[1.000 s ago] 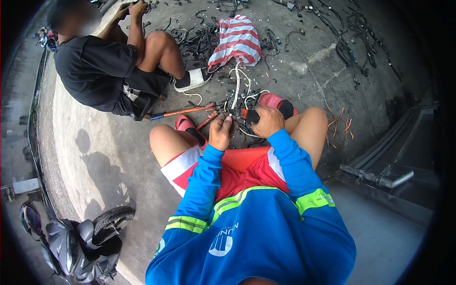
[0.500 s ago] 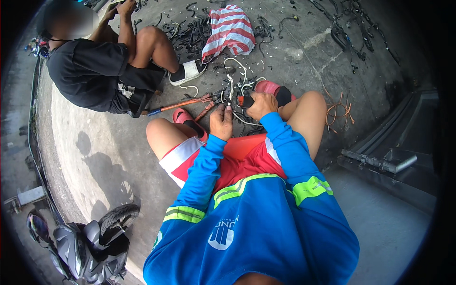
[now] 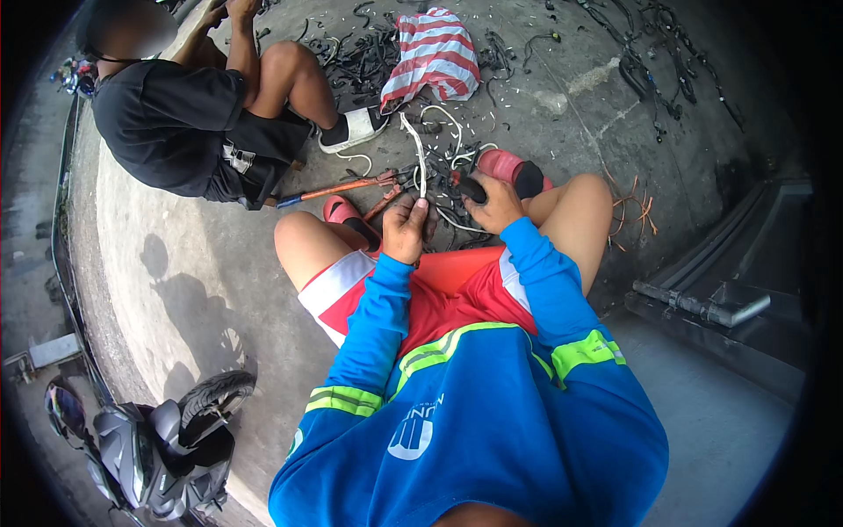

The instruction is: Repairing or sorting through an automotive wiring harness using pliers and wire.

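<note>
My left hand is closed on a white cable that rises from its fingertips and leans away toward the striped bag. Wrapped in my right hand is a black-and-orange hand tool; its exact kind is hard to make out. The tool is to the right of the cable, apart from it. Between my feet lies a tangle of dark wires and white cable loops. Long orange-handled cutters, one grip end blue, rest on the ground left of the pile.
A red-and-white striped plastic bag lies beyond the pile, among scattered black wire scraps. A co-worker in black sits at the left. Copper-coloured wire lies by my right knee. A motorcycle stands lower left; dark metal framework is at right.
My left hand now holds the white cable up in a longer, straighter length. My right hand, with the tool, has shifted right and turned, away from the cable.
</note>
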The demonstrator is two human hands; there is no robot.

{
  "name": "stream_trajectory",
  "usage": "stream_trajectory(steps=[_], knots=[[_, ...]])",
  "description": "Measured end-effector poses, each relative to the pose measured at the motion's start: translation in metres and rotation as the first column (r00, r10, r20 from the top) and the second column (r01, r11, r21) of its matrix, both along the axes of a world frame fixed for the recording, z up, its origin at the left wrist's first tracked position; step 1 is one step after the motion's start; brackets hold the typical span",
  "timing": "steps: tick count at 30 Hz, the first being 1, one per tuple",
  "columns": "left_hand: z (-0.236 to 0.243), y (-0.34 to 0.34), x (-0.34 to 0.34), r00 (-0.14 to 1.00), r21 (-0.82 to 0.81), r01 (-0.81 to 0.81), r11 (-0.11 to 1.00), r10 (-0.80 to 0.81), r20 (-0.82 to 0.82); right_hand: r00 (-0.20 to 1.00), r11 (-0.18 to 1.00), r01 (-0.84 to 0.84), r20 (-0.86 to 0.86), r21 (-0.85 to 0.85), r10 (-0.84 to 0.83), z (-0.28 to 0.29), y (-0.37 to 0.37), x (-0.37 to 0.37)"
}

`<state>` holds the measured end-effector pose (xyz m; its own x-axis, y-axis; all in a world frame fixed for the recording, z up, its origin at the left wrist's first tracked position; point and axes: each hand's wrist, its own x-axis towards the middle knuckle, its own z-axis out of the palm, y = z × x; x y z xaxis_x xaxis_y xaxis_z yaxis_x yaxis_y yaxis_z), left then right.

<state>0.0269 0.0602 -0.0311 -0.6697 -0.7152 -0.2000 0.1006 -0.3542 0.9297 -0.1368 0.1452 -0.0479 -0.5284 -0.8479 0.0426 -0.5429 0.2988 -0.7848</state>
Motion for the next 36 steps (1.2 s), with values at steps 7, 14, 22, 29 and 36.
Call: stream_trajectory(steps=[7,14,22,29,36], knots=[[-0.007,-0.003,-0.004,0.999,0.063,-0.053,0.997,0.054,-0.008,0.973,0.987,-0.114,-0.189,0.115,0.135,0.021,-0.005,0.011],[-0.010,-0.001,-0.002,0.998,-0.069,-0.030,0.997,0.034,0.060,0.946,0.987,-0.098,-0.296,0.127,0.132,0.021,-0.003,0.011],[-0.013,0.002,-0.005,0.990,-0.330,0.044,0.943,0.003,0.142,0.952,0.986,-0.001,-0.301,0.164,0.051,0.020,-0.006,0.009],[-0.009,0.000,-0.007,0.983,-0.407,-0.007,0.914,0.082,0.167,0.960,0.990,0.047,-0.279,0.133,-0.008,0.019,-0.016,0.006],[-0.002,0.013,-0.002,0.977,-0.475,-0.098,0.874,0.177,0.123,0.896,0.791,0.444,-0.227,0.421,-0.382,-0.031,-0.017,-0.038]])
